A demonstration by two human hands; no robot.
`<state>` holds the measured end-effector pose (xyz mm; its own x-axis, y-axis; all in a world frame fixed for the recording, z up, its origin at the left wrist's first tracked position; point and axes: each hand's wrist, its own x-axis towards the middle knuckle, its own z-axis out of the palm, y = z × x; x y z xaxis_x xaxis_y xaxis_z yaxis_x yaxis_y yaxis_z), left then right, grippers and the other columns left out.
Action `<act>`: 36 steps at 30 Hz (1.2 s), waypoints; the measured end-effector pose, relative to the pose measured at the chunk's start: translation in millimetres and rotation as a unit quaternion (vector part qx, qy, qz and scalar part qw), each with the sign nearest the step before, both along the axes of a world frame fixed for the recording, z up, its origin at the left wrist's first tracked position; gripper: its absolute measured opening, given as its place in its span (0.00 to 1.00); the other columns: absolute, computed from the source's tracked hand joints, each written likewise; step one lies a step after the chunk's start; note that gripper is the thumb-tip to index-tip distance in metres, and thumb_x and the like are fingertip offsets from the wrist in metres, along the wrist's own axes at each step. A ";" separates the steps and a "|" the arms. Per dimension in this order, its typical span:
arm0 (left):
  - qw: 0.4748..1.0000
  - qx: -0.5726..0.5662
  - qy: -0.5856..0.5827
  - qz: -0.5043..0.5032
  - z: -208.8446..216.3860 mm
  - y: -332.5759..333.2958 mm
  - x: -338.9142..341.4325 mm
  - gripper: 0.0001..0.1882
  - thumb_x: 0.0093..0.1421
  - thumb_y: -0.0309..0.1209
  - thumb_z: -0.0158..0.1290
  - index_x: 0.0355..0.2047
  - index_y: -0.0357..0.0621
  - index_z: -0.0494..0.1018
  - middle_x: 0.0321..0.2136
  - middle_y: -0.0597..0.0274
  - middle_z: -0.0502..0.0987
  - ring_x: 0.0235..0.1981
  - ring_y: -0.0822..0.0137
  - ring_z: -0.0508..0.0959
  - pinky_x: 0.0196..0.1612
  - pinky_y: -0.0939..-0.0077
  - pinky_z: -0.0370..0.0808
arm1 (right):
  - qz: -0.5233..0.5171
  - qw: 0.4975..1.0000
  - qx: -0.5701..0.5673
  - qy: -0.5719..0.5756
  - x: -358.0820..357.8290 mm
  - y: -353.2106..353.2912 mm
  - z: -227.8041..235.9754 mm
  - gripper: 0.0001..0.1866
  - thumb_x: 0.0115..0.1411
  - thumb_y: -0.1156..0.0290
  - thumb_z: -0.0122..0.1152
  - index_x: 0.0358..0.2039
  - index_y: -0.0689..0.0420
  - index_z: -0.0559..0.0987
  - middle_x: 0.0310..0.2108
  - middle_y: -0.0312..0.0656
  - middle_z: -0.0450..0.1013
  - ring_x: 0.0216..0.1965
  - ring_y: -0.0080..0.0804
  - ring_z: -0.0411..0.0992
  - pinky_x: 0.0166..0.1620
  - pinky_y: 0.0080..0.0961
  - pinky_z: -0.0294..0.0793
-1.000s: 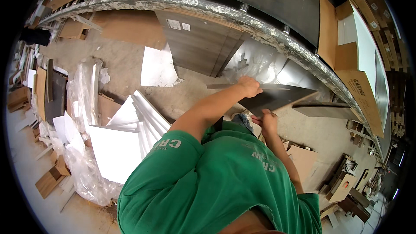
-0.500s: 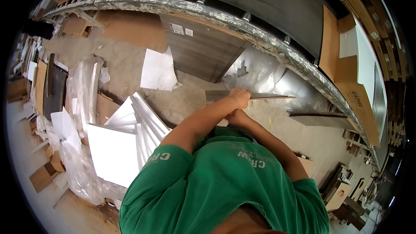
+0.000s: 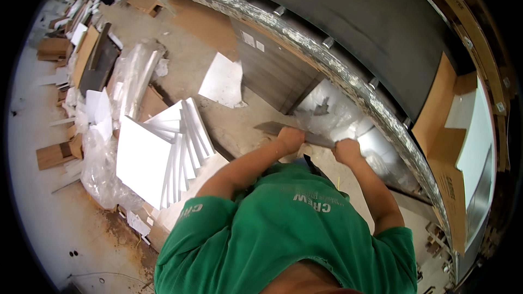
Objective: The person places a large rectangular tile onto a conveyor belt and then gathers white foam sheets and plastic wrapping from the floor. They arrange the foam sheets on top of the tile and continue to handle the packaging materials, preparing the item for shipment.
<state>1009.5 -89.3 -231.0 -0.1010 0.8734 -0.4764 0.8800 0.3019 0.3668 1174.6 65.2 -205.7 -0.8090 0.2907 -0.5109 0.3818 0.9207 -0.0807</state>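
A narrow grey-brown wooden board (image 3: 319, 139) is held up in front of my body, seen nearly along its edge. My left hand (image 3: 292, 139) is closed around it, with one end sticking out past the fist to the left. At the board's right end my right hand (image 3: 347, 151) is closed on it too. Past the board, a large grey wood-look panel (image 3: 272, 71) with white labels leans against the roller conveyor. Crumpled clear plastic wrap (image 3: 332, 103) lies beside that panel, under the conveyor.
The conveyor's worn rail (image 3: 348, 68) curves along the far and right sides, carrying a dark panel (image 3: 370, 22) and opened cardboard (image 3: 441, 147). To the left stand several fanned white boards (image 3: 144, 158). Beyond them are plastic wrap (image 3: 103, 174) and scrap. A white sheet (image 3: 222, 81) lies on the floor.
My hands, close together before, are now apart along the board, the right one farther right. The board has tilted, its right end lower. The view has turned, shifting the surroundings.
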 end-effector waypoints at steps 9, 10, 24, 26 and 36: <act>0.998 0.026 0.011 0.048 -0.4 -44.0 34.6 0.09 0.43 0.27 0.50 0.27 0.49 0.72 0.27 0.58 0.75 0.30 0.59 0.76 0.29 0.64 0.71 | 0.168 0.977 -0.088 -0.102 14.2 -15.7 0.6 0.09 0.43 0.67 0.53 0.23 0.56 0.78 0.26 0.46 0.74 0.27 0.42 0.73 0.33 0.34 0.72; 0.998 0.014 0.005 0.058 -1.7 -50.3 32.4 0.09 0.43 0.27 0.50 0.28 0.50 0.72 0.27 0.58 0.75 0.30 0.59 0.76 0.29 0.64 0.71 | 0.174 0.972 -0.098 -0.126 8.0 -21.7 -0.1 0.10 0.43 0.67 0.54 0.24 0.56 0.78 0.27 0.46 0.74 0.28 0.42 0.73 0.33 0.34 0.72; 0.982 0.024 0.047 0.180 5.4 -132.0 -78.6 0.09 0.43 0.26 0.49 0.26 0.52 0.76 0.25 0.58 0.76 0.30 0.58 0.76 0.30 0.66 0.72 | 0.162 0.984 -0.066 -0.025 -119.7 -122.4 40.3 0.07 0.40 0.72 0.53 0.20 0.57 0.78 0.23 0.48 0.73 0.28 0.44 0.73 0.31 0.35 0.72; 0.983 0.026 0.048 0.177 4.7 -142.7 -87.0 0.09 0.43 0.26 0.49 0.25 0.52 0.76 0.25 0.58 0.76 0.30 0.58 0.76 0.30 0.66 0.72 | 0.161 0.984 -0.073 -0.021 -126.7 -135.0 45.5 0.07 0.41 0.73 0.53 0.20 0.58 0.78 0.24 0.48 0.73 0.28 0.44 0.73 0.31 0.36 0.72; 0.993 0.029 0.024 0.112 10.7 -147.7 -104.0 0.08 0.45 0.30 0.51 0.27 0.49 0.76 0.26 0.56 0.76 0.33 0.58 0.76 0.37 0.68 0.70 | 0.134 0.989 -0.050 -0.043 -131.7 -151.6 36.5 0.08 0.41 0.69 0.53 0.20 0.58 0.78 0.22 0.49 0.73 0.27 0.44 0.73 0.31 0.36 0.72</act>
